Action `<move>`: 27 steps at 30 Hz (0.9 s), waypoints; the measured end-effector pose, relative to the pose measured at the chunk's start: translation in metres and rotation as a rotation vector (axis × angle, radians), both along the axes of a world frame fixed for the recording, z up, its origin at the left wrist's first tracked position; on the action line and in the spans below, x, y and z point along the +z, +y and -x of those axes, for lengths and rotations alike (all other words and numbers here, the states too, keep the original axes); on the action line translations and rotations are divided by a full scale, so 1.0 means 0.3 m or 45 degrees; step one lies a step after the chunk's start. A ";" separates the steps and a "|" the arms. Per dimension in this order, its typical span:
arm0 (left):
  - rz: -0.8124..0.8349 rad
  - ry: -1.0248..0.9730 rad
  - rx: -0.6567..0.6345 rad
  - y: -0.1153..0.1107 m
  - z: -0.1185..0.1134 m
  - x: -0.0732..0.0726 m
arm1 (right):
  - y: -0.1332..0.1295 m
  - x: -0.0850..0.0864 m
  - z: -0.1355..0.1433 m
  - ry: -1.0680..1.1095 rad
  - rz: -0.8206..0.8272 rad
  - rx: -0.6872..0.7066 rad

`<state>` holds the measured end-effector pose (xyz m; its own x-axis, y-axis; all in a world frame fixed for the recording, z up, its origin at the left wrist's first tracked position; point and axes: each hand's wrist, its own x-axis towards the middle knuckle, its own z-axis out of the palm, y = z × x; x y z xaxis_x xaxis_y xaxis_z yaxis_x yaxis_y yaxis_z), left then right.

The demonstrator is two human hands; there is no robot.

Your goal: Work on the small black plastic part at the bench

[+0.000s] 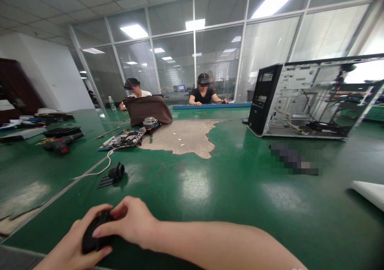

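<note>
Black object [91,235], long axis forward-right

Glass partition [173,20], blinds [267,50], panelled ceiling [75,0], white wall [57,72]

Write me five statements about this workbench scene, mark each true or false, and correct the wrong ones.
1. The left hand and right hand are both on one black object. True.
2. The cordless drill lies at the right of the view. False: the cordless drill lies at the left.
3. The computer case stands with its inside exposed to view. True.
4. The plastic bottle lies on its side. False: the plastic bottle stands upright.
5. Only one person is across the table. False: there are two, a person in a black top and a person in a white top.
</note>
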<state>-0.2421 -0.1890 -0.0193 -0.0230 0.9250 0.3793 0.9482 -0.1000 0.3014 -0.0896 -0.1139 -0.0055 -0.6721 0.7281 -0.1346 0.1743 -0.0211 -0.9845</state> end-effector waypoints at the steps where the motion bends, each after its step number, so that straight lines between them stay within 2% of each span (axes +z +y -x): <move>1: 0.050 -0.067 -0.080 0.054 -0.041 0.010 | 0.033 0.005 -0.044 0.071 0.022 -0.074; 4: 0.150 -0.140 -0.259 0.246 -0.218 0.054 | 0.165 0.030 -0.225 0.184 -0.074 -0.208; 6: 0.180 -0.138 -0.449 0.375 -0.361 0.083 | 0.259 0.046 -0.374 0.167 -0.167 -0.288; 8: 0.116 -0.125 -0.589 0.485 -0.502 0.096 | 0.337 0.051 -0.522 0.154 -0.208 -0.339; 11: 0.041 -0.082 -0.756 0.595 -0.670 0.086 | 0.400 0.037 -0.701 0.143 -0.312 -0.421; 13: -0.002 -0.061 -0.822 0.631 -0.742 0.069 | 0.404 0.020 -0.774 0.170 -0.345 -0.455; 17: -0.097 -0.016 -0.857 0.642 -0.794 0.047 | 0.366 -0.003 -0.820 0.232 -0.348 -0.496; 22: -0.138 0.098 -0.874 0.626 -0.783 0.049 | 0.329 -0.003 -0.811 0.231 -0.389 -0.490; 27: -0.155 0.093 -0.883 0.625 -0.780 0.049 | 0.316 -0.009 -0.805 0.201 -0.462 -0.563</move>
